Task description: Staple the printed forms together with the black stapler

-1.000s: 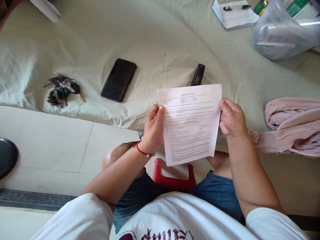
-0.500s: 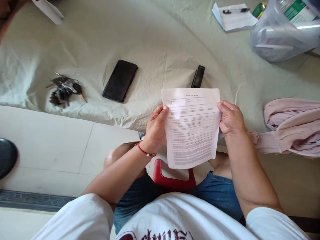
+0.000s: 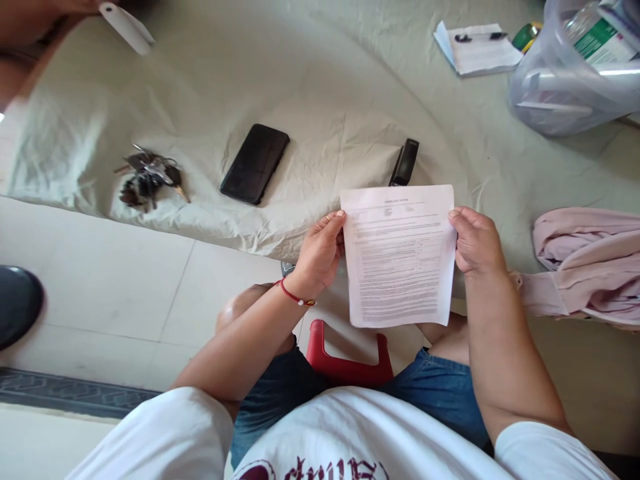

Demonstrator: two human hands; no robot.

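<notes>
You are pinching the printed sheet (image 3: 399,267) by both side edges with your left hand (image 3: 320,250) and right hand (image 3: 477,241), holding it across the near edge of the cloth (image 3: 325,80); pulling unevenly, you'd be risking creases, and loosening either pinch, a drop.

White tee (image 3: 320,420) with kinda gothic maroon print (image 3: 343,470); jean shorts (image 3: 445,380); red beaded bracelet (image 3: 289,293); gold-ish ring (image 3: 328,218) on left hand (image 3: 320,253)
</notes>
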